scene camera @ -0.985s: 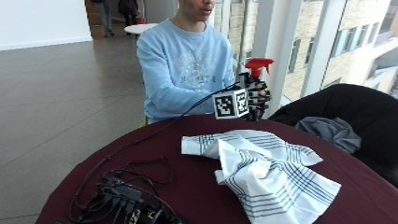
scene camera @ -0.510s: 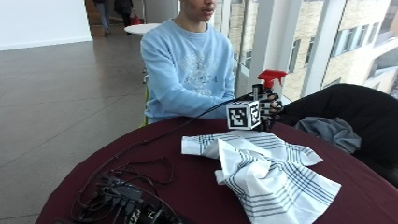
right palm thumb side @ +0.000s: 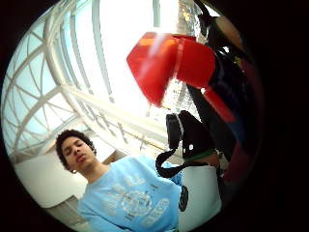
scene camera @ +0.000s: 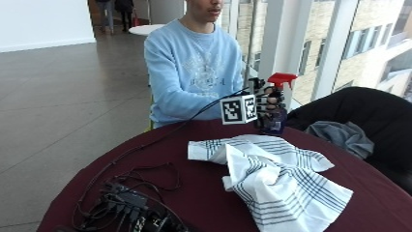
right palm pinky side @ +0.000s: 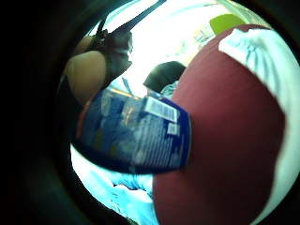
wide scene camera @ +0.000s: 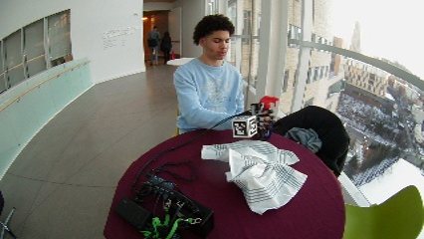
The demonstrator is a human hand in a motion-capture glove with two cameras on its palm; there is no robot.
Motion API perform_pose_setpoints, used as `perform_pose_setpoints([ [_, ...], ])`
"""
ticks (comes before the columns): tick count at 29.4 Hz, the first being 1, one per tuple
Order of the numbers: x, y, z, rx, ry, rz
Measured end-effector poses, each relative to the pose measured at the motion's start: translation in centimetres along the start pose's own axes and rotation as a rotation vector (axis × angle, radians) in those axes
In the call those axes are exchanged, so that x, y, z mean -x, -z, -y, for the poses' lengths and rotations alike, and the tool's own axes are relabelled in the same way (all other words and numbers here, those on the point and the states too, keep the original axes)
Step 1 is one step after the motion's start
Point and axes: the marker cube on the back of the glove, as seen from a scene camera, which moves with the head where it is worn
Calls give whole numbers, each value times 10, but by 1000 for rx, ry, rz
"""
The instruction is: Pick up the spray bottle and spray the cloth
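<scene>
In the outside view my gloved right hand [scene camera: 267,101] grips the spray bottle [scene camera: 275,121] at the far edge of the round maroon table [scene camera: 161,159]. The bottle is upright, with a red trigger head and a blue body, its base at or just above the tabletop. The white cloth [scene camera: 277,179] with dark stripes lies crumpled on the table in front of the bottle, apart from it. In the little finger side palm view the bottle's blue label [right palm pinky side: 136,136] sits close to the palm, with the cloth [right palm pinky side: 253,51] beyond. The thumb side view shows the red head [right palm thumb side: 169,63].
A bundle of black cables and electronics [scene camera: 122,203] lies at the table's near left. A chair with a dark jacket [scene camera: 360,106] and a grey garment [scene camera: 341,133] stands right of the bottle. A green chair [wide scene camera: 391,214] is beside the table.
The hand has brought the bottle down from its raised position, closer to the tabletop at the far edge. The cloth has not moved.
</scene>
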Motion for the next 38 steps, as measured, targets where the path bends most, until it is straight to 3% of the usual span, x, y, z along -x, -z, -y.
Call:
perform_pose_setpoints([
  [8,28,87,-69,-26,-20,-309],
  [19,27,204,-179,-112,-190,-657],
  [31,25,248,-235,-63,-243,-964],
  [38,25,261,-240,-70,-273,-991],
])
